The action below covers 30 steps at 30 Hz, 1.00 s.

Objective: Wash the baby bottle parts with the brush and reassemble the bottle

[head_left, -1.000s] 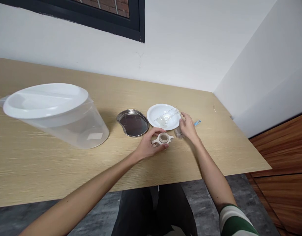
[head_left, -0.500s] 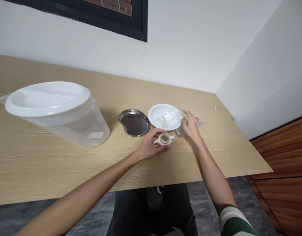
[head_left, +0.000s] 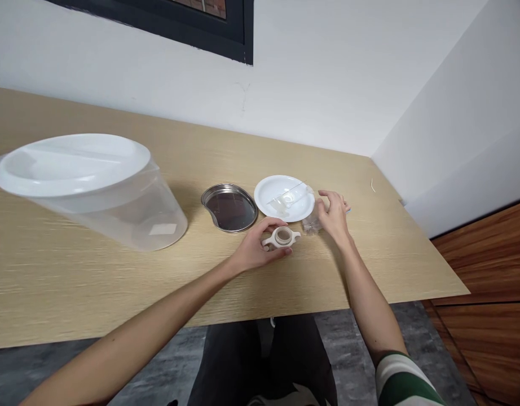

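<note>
At the far left, a clear jug (head_left: 120, 208) is standing on the table (head_left: 116, 304) under a white lid (head_left: 74, 163), its spout running out of view at the edge. Above, the window (head_left: 243, 34) is showing only its lower corner. A curved metal tray (head_left: 232, 211) is lying flat, with the left hand (head_left: 254, 248) reaching just in front of it. That hand is clamping its thumb and fingers around a pale ring holder (head_left: 283, 245), covering most of one end. The holder is sitting on the near side of the white bowl (head_left: 264, 192), its opening facing up, its long axis running across the table and rising slightly to the right, its free end pointing right; whether it is touching the table is unclear. Clear pieces (head_left: 287, 200) are overlapping in the bowl, their outlines hard to separate. Crumpled clear plastic (head_left: 311, 224) is lying beside the right hand (head_left: 335, 217), which is curling its fingers; whether they are gripping anything cannot be told. Behind them, a blue item (head_left: 348, 211) is barely showing. Farther right, a thin pale strip (head_left: 373, 185) is lying alone.
</note>
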Available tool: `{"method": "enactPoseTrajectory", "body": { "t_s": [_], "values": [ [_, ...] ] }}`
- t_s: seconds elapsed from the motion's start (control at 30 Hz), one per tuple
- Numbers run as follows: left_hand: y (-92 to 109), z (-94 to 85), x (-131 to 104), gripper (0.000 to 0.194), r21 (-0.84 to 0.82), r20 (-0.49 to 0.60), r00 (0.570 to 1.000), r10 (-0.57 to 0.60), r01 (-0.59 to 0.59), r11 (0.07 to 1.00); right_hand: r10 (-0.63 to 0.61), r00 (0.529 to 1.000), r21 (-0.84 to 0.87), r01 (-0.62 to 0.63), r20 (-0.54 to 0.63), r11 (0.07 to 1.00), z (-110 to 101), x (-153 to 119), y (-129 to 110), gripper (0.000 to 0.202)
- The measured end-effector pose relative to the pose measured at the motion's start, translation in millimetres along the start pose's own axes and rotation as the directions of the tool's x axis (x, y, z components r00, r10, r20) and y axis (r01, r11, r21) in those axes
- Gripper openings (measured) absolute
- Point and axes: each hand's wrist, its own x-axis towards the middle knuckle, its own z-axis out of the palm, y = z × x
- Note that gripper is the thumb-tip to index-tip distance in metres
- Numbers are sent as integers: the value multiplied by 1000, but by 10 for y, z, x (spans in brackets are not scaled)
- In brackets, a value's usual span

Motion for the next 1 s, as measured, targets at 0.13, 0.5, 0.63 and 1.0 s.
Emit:
{"method": "enactPoseTrajectory", "body": {
  "t_s": [0.13,0.5,0.63,1.0],
  "values": [
    [-14,1,0,57,9,-6,1000,1,-1,1000,-9,1000,5,9,2,1000,-2,-17,-41,26],
    [24,-6,-5,57,2,-26,997,-66,66,998,-44,997,1,44,-70,999,-39,-52,-94,19],
    [-2,3,-8,58,-53,-18,997,-77,76,996,-13,994,-2,13,-112,1000,-54,-28,-45,20],
    [-42,-51,-19,67,111,-3,998,67,-67,992,291,867,128,-261,-405,957,-138,177,577,23]
  ]
}}
